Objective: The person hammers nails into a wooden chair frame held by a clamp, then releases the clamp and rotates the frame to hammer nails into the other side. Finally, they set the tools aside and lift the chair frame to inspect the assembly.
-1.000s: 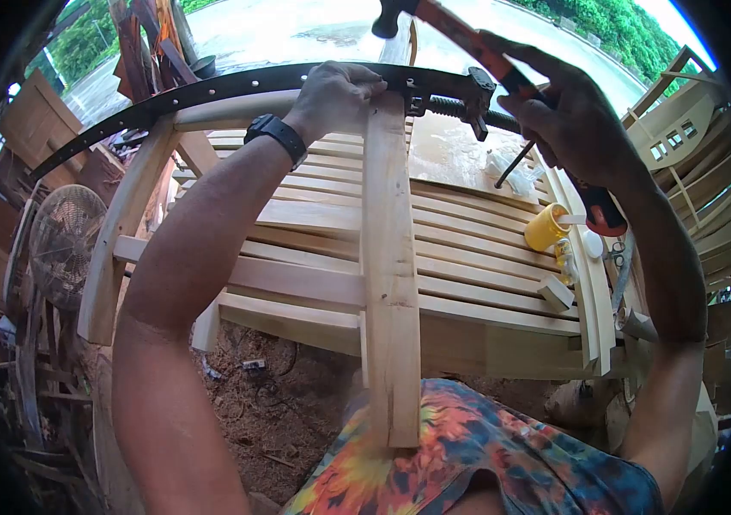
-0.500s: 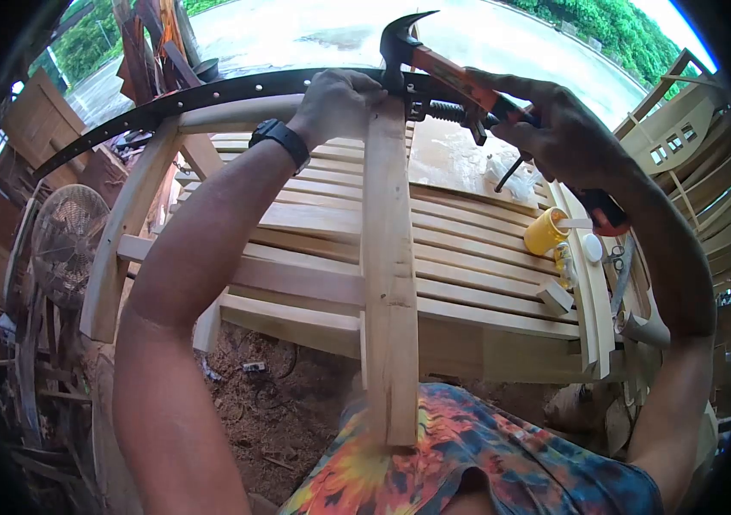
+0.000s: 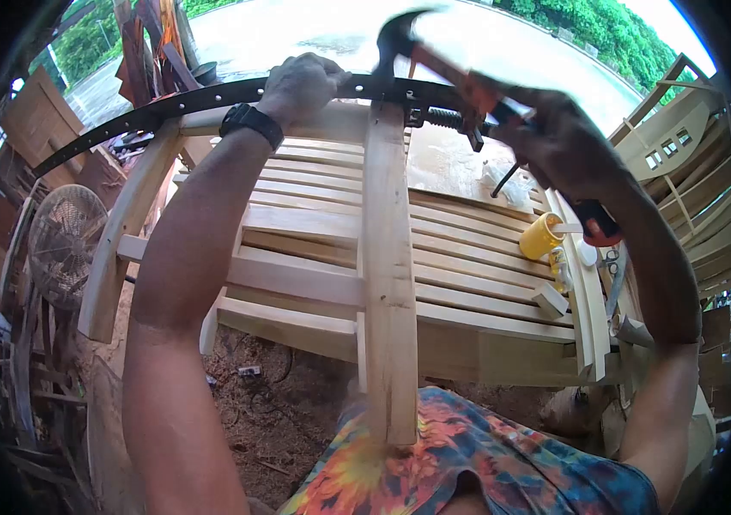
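My right hand (image 3: 558, 142) grips a claw hammer (image 3: 438, 64) by its orange and black handle, blurred by motion. The hammer head overlaps the black bar clamp (image 3: 211, 97) just above the top of an upright wooden post (image 3: 391, 283). My left hand (image 3: 303, 88) is closed over the clamp's bar, left of the post, with a dark watch on the wrist. Beside the post the clamp's screw (image 3: 444, 115) lies along the bar. The post belongs to a wooden frame, whose side leg (image 3: 125, 232) stands at the left with rails running between.
Behind the post spreads a slatted wooden panel (image 3: 485, 253). On its right side stand a yellow cup (image 3: 540, 238), a small wood block (image 3: 550, 300) and scissors (image 3: 611, 257). A round fan (image 3: 67, 245) is at the left. Sawdust covers the ground (image 3: 279, 403) below.
My left hand has slid left along the clamp bar, away from the post. The hammer and my right hand have shifted only slightly.
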The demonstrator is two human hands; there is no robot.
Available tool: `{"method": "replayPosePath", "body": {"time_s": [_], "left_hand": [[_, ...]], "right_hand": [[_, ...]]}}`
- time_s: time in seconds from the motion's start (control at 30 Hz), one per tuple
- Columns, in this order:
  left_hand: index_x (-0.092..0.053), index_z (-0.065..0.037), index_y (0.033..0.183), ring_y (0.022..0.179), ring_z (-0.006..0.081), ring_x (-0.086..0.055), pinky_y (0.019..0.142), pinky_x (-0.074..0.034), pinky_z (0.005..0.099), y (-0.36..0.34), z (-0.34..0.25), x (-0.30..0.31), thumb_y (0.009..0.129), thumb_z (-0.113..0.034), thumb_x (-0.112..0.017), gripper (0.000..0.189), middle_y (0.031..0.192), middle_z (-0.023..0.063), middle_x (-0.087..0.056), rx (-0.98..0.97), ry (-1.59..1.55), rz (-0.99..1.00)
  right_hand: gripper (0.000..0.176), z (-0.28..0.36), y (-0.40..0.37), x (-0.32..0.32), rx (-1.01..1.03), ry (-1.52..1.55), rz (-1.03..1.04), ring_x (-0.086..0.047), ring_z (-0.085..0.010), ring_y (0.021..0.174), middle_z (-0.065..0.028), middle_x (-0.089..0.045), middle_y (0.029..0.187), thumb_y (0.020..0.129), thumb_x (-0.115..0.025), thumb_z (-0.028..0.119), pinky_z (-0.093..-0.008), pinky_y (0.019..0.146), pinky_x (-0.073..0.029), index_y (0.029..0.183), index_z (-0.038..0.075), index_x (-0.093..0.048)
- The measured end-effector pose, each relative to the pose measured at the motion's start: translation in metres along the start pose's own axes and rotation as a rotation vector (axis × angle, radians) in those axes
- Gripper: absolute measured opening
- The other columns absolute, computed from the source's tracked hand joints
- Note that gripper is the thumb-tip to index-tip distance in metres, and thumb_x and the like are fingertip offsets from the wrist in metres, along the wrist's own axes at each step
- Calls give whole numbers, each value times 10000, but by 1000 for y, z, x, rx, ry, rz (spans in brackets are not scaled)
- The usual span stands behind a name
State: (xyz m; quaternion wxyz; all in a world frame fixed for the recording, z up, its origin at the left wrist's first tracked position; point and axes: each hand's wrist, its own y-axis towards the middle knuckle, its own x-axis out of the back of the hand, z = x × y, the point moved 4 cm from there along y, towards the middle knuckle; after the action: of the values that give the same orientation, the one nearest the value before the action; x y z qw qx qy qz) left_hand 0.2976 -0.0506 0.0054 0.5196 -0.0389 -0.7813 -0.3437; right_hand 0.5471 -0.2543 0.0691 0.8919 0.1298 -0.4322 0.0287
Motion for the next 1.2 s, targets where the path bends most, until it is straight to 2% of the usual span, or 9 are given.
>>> {"method": "replayPosePath", "body": {"time_s": [0.13, 0.23, 0.3, 0.37, 0.57, 0.77, 0.9, 1.1, 1.2], "left_hand": [[-732, -99, 1039, 917, 269, -682, 854, -510, 382, 0, 0, -3, 923, -342, -597, 301, 981, 123, -720, 21, -52, -4], [-732, -102, 1037, 915, 260, -681, 850, -509, 377, 2, 2, -5, 921, -342, -600, 297, 982, 117, -720, 6, -53, -22], [-732, -152, 1057, 962, 270, -667, 884, -490, 397, 1, 7, -6, 918, -410, -570, 335, 989, 88, -722, 20, -57, 8], [-731, -176, 1065, 987, 277, -659, 900, -480, 410, 3, 7, -7, 916, -445, -554, 355, 995, 75, -722, 12, -45, 24], [-728, -138, 1048, 957, 280, -664, 874, -489, 407, 2, 3, -5, 922, -407, -561, 341, 989, 98, -717, -5, -12, 23], [-726, -77, 1033, 898, 255, -679, 846, -505, 371, 2, 3, -5, 929, -347, -593, 318, 949, 125, -722, -12, -63, 3], [-725, -73, 1034, 903, 249, -678, 851, -503, 371, 2, 0, -3, 933, -363, -590, 335, 958, 123, -721, 6, -51, 19], [-718, -63, 1046, 920, 261, -675, 864, -499, 373, -2, -3, 1, 937, -367, -580, 351, 972, 127, -719, 24, -32, 43], [-717, -64, 1049, 932, 269, -673, 868, -498, 376, 1, -4, -1, 939, -367, -575, 353, 985, 128, -717, 20, -39, 48]], "right_hand": [[292, 10, 5, 37, 153, -13, -402, -479, -62, 427, -25, -574, 637, 941, -618, 267, -244, 385, -363, 1065, 3, -627], [300, -31, 19, 10, -51, 43, -332, -560, -116, 524, -67, -635, 739, 920, -641, 275, -282, 480, -431, 1098, 36, -614], [426, -20, 8, -18, 267, -221, -49, -556, -136, 532, -70, -628, 743, 880, -677, 205, -302, 517, -449, 1274, 88, -569], [526, 1, 2, -6, -58, -92, 70, -520, -100, 505, -77, -611, 705, 869, -682, 184, -280, 471, -428, 1370, 145, -525], [355, 13, 1, 27, 204, 172, -498, -451, -54, 447, -29, -582, 694, 942, -575, 158, -231, 406, -375, 1285, 69, -560], [487, -5, -4, -3, -60, -133, 50, -578, -130, 604, -93, -654, 733, 883, -655, 170, -306, 639, -486, 1354, 121, -540], [414, 1, -10, 31, 55, 21, -333, -608, -147, 595, -96, -671, 737, 935, -601, 185, -294, 605, -492, 1326, 65, -540], [478, -27, -3, -24, 140, -155, 61, -577, -179, 612, -73, -649, 820, 897, -651, 174, -340, 643, -501, 1354, 96, -536], [439, 4, -8, 11, -4, 78, -134, -448, -55, 446, -15, -568, 658, 900, -639, 130, -253, 411, -356, 1324, 69, -542]]}}
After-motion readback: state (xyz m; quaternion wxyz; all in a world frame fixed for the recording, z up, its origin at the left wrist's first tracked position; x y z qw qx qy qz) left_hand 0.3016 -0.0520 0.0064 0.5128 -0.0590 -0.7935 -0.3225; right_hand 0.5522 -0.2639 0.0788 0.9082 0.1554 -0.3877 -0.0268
